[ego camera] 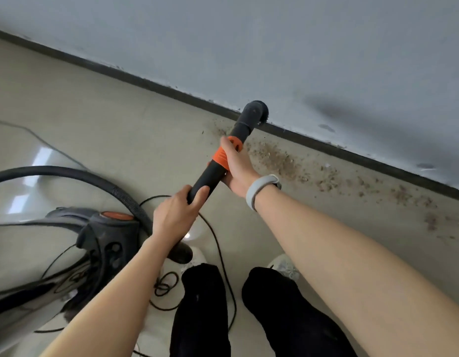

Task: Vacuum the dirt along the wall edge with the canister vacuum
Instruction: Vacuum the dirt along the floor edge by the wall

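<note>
The grey wall [300, 47] fills everything beyond the fingers, meeting the pale tiled floor [94, 104] along a dark skirting strip [135, 78] that runs diagonally past the hands. Off to the left of the fingers and nearer the person sits the canister vacuum [104, 235], grey-bodied with an orange button on top, its thick ribbed hose [68, 173] looping round toward the lower hand. A thin black power cord [218, 243] snakes in loose coils over the floor beneath the hands and around the person's black trouser legs [200, 313] and pale shoes. To the right of the fingers, hugging the skirting, lies a scatter of brown dirt [282, 161], thickest just beside the upper hand and thinning further along the wall. The black wand [210, 176] with its orange collar points up to a round brush nozzle [256, 112], which sits against the skirting just beyond the fingertips, at the near end of the dirt. The right hand [236, 168], a pale band [259, 189] on its wrist, wraps its fingers around the orange collar, thumb laid along the top. The left hand [177, 215] grips the wand lower down, fingers curled tightly round the black tube where the hose joins.
</note>
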### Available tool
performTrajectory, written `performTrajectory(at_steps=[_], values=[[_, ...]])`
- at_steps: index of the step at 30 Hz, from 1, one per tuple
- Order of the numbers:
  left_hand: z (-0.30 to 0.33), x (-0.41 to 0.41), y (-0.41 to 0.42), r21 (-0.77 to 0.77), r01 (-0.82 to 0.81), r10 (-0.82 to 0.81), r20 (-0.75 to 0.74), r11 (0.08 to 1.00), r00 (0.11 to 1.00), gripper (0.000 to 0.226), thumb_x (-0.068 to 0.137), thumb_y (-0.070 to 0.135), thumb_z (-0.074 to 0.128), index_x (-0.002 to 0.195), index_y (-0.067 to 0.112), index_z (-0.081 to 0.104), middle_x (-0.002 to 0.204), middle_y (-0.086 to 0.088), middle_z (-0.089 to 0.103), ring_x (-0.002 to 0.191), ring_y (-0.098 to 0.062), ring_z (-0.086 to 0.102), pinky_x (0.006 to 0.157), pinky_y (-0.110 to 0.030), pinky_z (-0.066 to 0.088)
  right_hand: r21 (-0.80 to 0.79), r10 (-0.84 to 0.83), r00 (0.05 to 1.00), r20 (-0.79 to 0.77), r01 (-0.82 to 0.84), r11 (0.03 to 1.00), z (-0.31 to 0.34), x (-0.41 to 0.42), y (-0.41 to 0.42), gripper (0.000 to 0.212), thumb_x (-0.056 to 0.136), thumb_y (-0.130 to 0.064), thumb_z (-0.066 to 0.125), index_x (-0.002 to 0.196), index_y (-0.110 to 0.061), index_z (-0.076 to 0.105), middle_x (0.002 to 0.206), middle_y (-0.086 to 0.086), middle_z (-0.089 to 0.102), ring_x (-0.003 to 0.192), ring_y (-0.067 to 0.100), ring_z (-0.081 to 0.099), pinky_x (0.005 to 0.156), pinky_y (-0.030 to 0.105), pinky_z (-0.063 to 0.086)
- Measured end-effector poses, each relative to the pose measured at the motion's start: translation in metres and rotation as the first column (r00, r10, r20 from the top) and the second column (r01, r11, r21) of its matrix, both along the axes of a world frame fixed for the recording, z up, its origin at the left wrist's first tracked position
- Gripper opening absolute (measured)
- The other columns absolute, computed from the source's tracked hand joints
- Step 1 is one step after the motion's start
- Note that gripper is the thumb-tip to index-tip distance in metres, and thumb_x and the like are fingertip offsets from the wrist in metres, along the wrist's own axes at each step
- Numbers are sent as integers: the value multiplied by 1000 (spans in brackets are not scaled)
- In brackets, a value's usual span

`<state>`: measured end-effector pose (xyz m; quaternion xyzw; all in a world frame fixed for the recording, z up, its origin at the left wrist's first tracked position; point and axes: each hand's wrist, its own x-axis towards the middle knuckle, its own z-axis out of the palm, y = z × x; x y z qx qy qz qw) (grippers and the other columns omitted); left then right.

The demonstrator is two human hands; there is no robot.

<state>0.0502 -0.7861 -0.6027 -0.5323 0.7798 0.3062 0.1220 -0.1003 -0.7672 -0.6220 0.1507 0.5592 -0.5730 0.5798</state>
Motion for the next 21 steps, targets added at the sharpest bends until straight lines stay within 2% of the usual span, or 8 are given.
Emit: performTrajectory(at_steps=[3, 4, 7, 10, 12, 14, 16, 21], values=[[-42, 14, -29, 87, -236, 248, -168, 968, 954, 47, 92, 56, 33, 78, 16, 53, 59, -2, 64, 64, -24, 66, 72, -39, 51, -76, 49, 998, 30, -46, 996, -31, 28, -50, 19, 93, -27, 55, 89, -11, 46, 71, 7, 52, 62, 23, 58, 66, 37, 54], [-59, 20, -34, 99, -294, 309, -197, 951, 931, 48, 93, 55, 33, 79, 14, 53, 60, -4, 64, 64, -25, 66, 75, -43, 52, -69, 86, 996, 26, -84, 994, -45, 37, -65, 21, 94, -28, 53, 85, -11, 45, 68, 8, 52, 58, 23, 58, 65, 37, 54], [-111, 42, -42, 9, -355, 353, -151, 935, 924, 55, 89, 62, 28, 81, 14, 53, 67, -7, 66, 72, -31, 65, 76, -47, 52, -20, 201, 980, 0, -201, 979, -96, 65, -97, 28, 96, -31, 47, 80, -10, 42, 62, 10, 52, 55, 26, 56, 74, 44, 51], [-163, 62, -59, -77, -360, 353, -92, 930, 931, 63, 81, 68, 21, 83, 14, 53, 74, -9, 67, 75, -32, 63, 75, -44, 49, -19, 249, 968, 2, -249, 968, -154, 85, -120, 27, 95, -31, 46, 80, -10, 42, 62, 9, 52, 56, 25, 57, 72, 41, 51], [-198, 65, -78, -65, -385, 379, -88, 920, 921, 60, 84, 67, 23, 81, 15, 52, 73, -7, 67, 73, -30, 63, 74, -42, 49, -21, 279, 960, -16, -280, 960, -189, 91, -138, 27, 95, -32, 46, 80, -9, 42, 62, 9, 52, 56, 25, 56, 72, 40, 51], [-227, 64, -96, -19, -429, 422, -135, 903, 896, 56, 87, 65, 27, 79, 15, 52, 67, -6, 67, 66, -25, 64, 68, -38, 50, -26, 313, 949, -49, -314, 949, -215, 94, -159, 29, 95, -32, 46, 79, -9, 42, 61, 9, 52, 56, 25, 56, 74, 41, 50], [-253, 58, -116, 31, -451, 447, -204, 892, 871, 54, 88, 62, 30, 77, 14, 52, 63, -6, 66, 53, -17, 63, 54, -30, 45, -22, 346, 934, -89, -349, 937, -236, 91, -180, 31, 96, -33, 46, 78, -8, 42, 60, 9, 52, 56, 25, 55, 75, 40, 50], [-303, 39, -165, 153, -432, 458, -264, 889, 849, 55, 91, 59, 33, 75, 10, 52, 56, -7, 64, 35, -9, 56, 35, -17, 38, 8, 371, 920, -131, -373, 928, -283, 68, -216, 31, 97, -36, 44, 87, -8, 41, 66, 9, 52, 57, 23, 56, 64, 34, 50]])
